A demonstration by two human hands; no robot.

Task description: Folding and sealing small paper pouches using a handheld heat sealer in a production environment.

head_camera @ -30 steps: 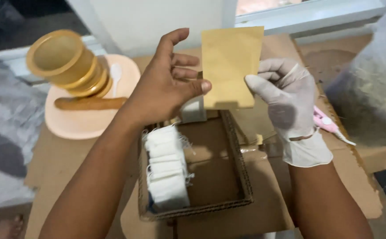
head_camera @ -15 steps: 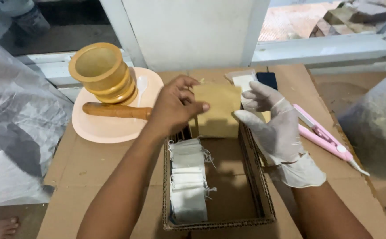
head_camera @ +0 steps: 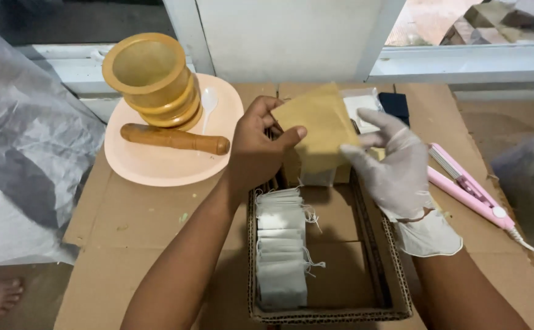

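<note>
bare left hand (head_camera: 256, 146) has a pinch grip on the flat tan paper pouch (head_camera: 317, 127) mid-frame over the shallow cardboard tray (head_camera: 395, 287), white-gloved right hand (head_camera: 392, 165) open beside it, so honestly a loose pinch could drop it

We see flattened brown cardboard (head_camera: 157, 220) covering the work surface. On it lie a peach plate (head_camera: 151, 168) on the left, a shallow cardboard tray (head_camera: 340, 263) in the middle, a pink hair straightener (head_camera: 469, 192) on the right, and a dark blue box (head_camera: 395, 105) near the window ledge.
</note>
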